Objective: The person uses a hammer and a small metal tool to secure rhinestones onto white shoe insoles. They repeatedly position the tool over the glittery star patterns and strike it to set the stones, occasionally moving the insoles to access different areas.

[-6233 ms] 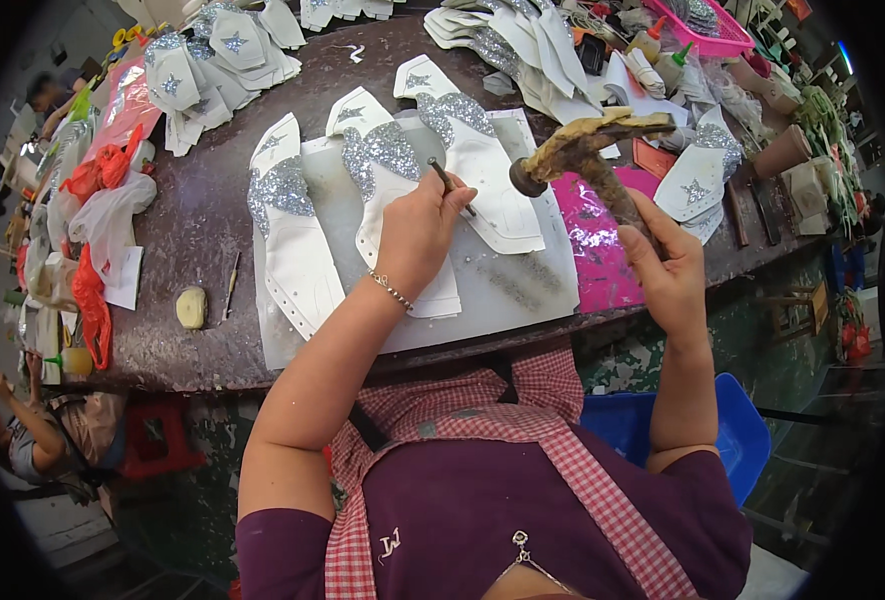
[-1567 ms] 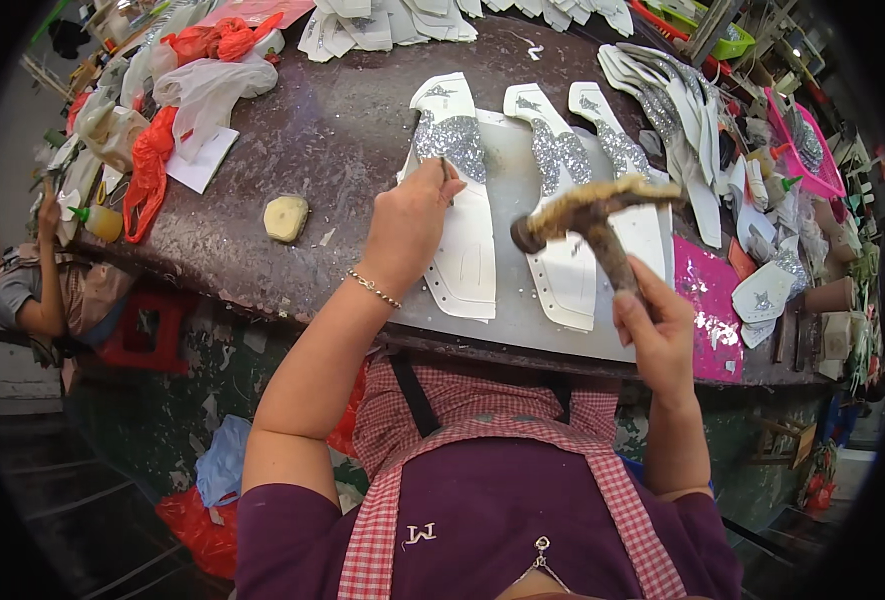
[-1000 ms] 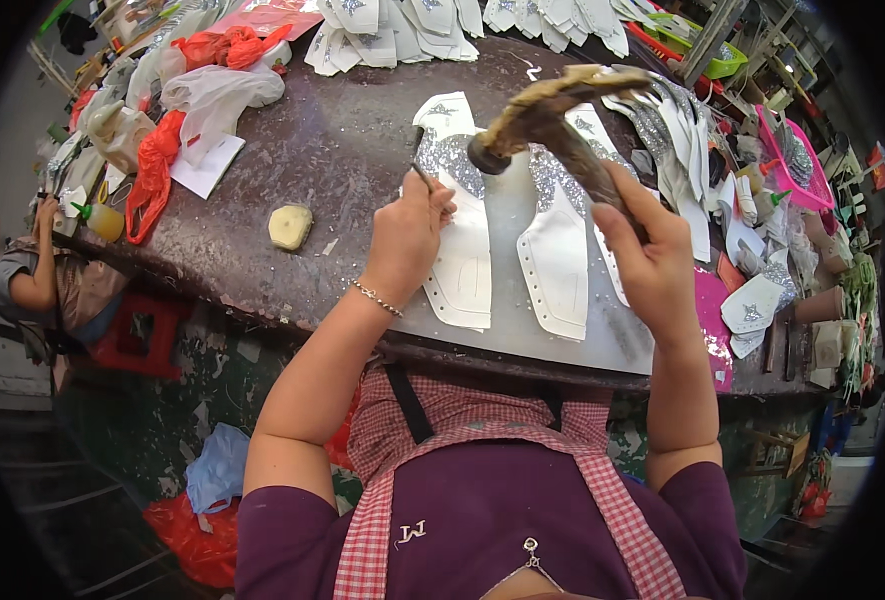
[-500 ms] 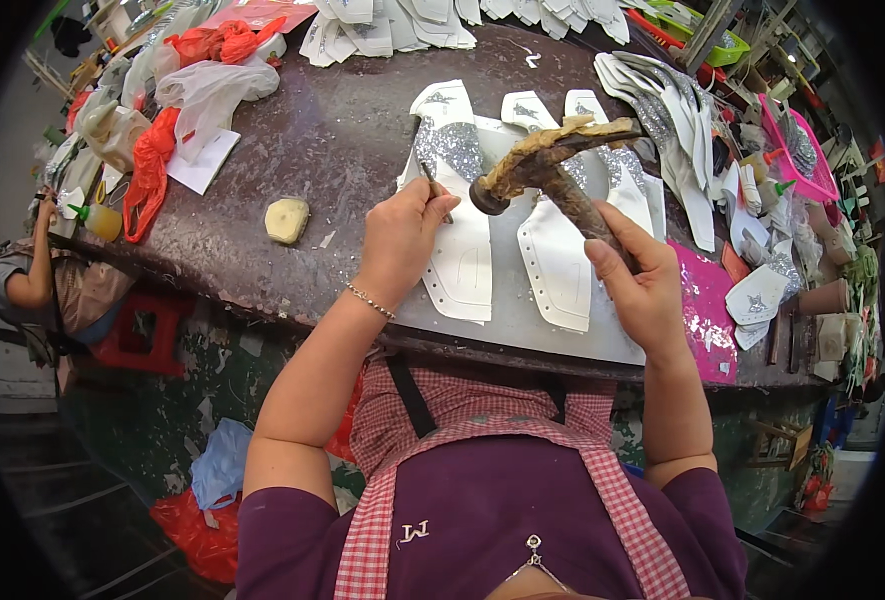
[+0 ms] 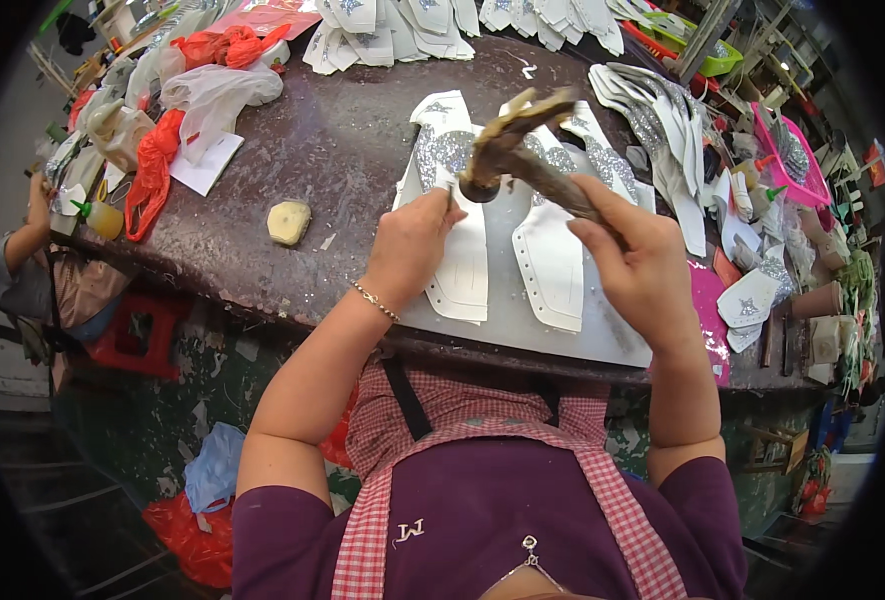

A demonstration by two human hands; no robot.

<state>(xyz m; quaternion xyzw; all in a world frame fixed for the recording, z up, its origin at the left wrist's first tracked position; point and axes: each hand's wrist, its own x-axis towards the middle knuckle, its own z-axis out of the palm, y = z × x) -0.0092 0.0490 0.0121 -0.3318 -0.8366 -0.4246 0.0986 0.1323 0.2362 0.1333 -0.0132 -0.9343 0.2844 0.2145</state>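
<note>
1. Right hand [image 5: 643,265] wraps a rough, worn hammer [image 5: 505,148].
2. Left hand [image 5: 411,245] pinches a slim dark rod [image 5: 451,194] over a smooth white panel [image 5: 461,280] banded with silver glitter.
3. Beneath: flat grey board [image 5: 500,285], scuffed bench [image 5: 348,130].

A lane of scuffed dark-brown bench [image 5: 333,140] lies open left of the left hand [image 5: 411,243], interrupted by a pale yellow rounded block [image 5: 289,223]. A crumpled red plastic bag [image 5: 153,170] bounds it. Rightward, a tan-crusted hammer [image 5: 503,150] and the right hand [image 5: 635,258] bar passage over flat white pieces with silver glitter [image 5: 548,262].
</note>
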